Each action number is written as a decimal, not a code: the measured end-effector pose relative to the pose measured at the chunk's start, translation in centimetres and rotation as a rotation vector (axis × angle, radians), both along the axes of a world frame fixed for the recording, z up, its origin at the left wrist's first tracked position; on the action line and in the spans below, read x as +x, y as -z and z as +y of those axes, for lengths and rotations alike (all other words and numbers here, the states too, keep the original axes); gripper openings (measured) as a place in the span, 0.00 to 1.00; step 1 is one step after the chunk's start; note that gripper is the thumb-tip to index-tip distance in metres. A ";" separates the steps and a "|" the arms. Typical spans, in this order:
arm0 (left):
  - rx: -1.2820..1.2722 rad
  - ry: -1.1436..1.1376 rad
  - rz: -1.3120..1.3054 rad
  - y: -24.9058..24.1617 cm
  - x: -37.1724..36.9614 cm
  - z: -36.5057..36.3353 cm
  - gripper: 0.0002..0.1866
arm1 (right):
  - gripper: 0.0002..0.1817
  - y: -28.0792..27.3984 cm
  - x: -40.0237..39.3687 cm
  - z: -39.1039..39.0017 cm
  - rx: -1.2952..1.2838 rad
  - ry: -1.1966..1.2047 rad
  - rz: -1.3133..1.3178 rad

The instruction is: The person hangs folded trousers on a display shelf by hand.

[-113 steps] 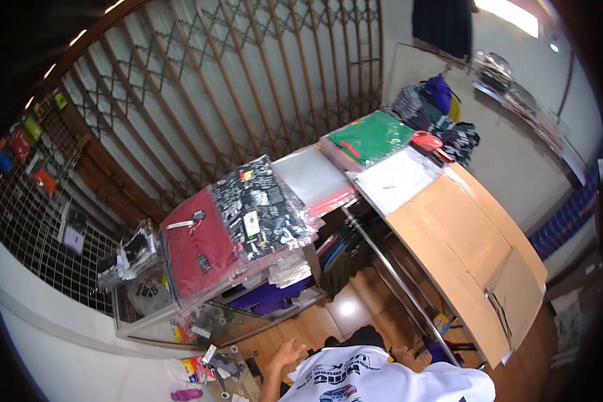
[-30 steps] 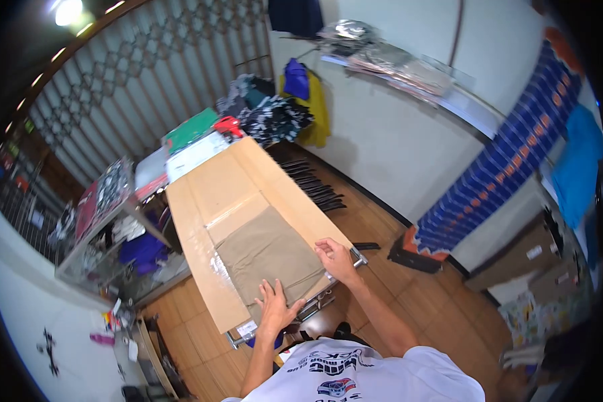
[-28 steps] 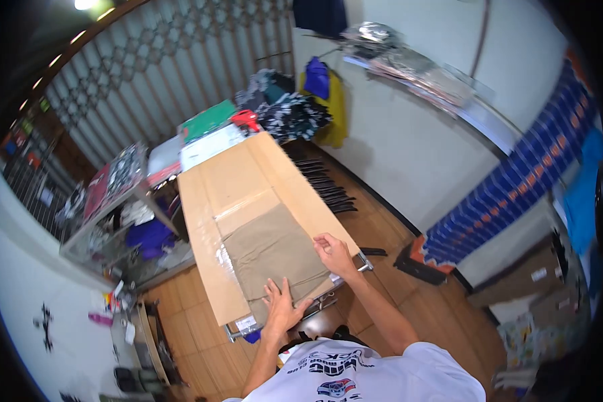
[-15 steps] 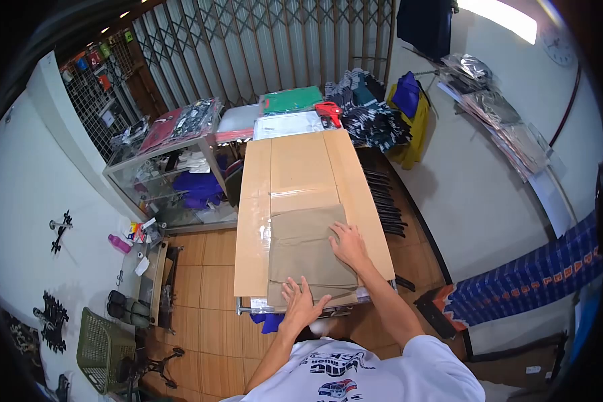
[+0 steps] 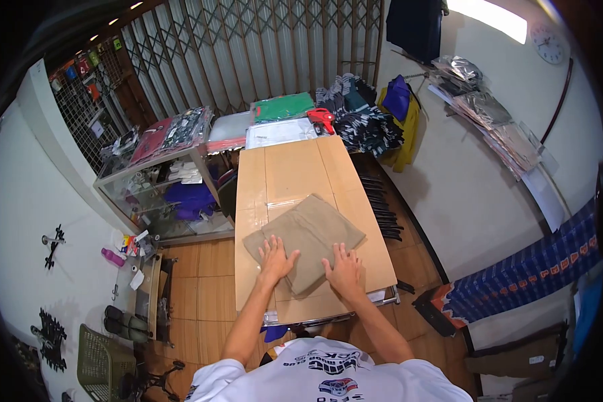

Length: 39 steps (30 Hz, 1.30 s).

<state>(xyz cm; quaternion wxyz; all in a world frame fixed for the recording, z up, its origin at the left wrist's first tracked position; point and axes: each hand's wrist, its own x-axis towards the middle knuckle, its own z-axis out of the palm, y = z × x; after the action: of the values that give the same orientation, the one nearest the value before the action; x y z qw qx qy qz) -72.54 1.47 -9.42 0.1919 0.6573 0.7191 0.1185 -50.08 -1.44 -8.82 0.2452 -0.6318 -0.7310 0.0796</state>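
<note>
A folded khaki-brown garment point(image 5: 308, 231) lies turned at an angle on the cardboard-covered table point(image 5: 295, 164); its exact kind does not show. On its left part my left hand point(image 5: 275, 260) rests flat, fingers stretched out and thumb apart. My right hand point(image 5: 344, 271) lies on the lower right edge of the cloth, its fingers also extended. Neither hand grips the fabric.
Beyond the table are a red tape dispenser point(image 5: 321, 119), a green packed garment point(image 5: 283, 106) and a heap of dark patterned gloves or cloth point(image 5: 365, 120). A glass display case point(image 5: 161, 194) stands left. Black hangers point(image 5: 380, 204) line the table's right side.
The garment has rotated from lying straight to lying diagonally, and has moved up from the table's near edge. My left hand has shifted up and left, my right hand slightly down.
</note>
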 end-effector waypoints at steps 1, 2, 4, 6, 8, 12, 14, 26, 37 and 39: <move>0.030 0.032 0.016 0.3 -0.5 1.4 0.49 | 0.34 0.1 -0.4 -0.7 0.032 -0.006 -0.039; 0.030 0.042 0.016 0.3 -0.9 2.7 0.49 | 0.35 0.2 -0.8 -1.3 0.064 -0.013 -0.078; 0.029 0.098 0.022 0.4 -1.5 4.7 0.47 | 0.36 0.4 -1.6 -2.3 0.060 -0.009 -0.101; 0.035 0.115 0.018 0.4 -1.7 6.5 0.47 | 0.37 0.7 -2.5 -2.6 0.059 -0.012 -0.124; 0.037 0.134 0.012 0.5 -1.7 7.7 0.46 | 0.37 1.4 -3.1 -2.6 0.036 -0.028 -0.140; 0.062 0.136 0.022 1.2 -1.4 8.9 0.44 | 0.35 2.1 -3.8 -2.2 0.043 -0.021 -0.169; 0.087 0.132 0.015 1.5 -1.3 9.0 0.44 | 0.35 2.1 -3.8 -2.1 0.043 -0.017 -0.154; 0.468 -0.297 -0.516 3.8 -3.6 13.5 0.36 | 0.33 0.1 -3.7 -0.7 -0.056 0.015 -0.121; 0.410 -0.212 -0.885 -0.6 -2.3 9.4 0.21 | 0.36 0.6 -2.4 -1.2 -0.031 -0.020 0.137; 0.388 -0.185 -0.961 -1.0 -1.5 6.8 0.19 | 0.37 1.0 -1.1 -1.7 -0.043 -0.031 0.246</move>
<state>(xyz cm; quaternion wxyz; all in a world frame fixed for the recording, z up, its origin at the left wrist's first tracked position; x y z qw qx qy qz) -74.04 8.31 -8.45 0.3635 0.4860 0.5697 0.5542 -51.16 -3.16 -9.82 0.3182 -0.6110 -0.7032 0.1760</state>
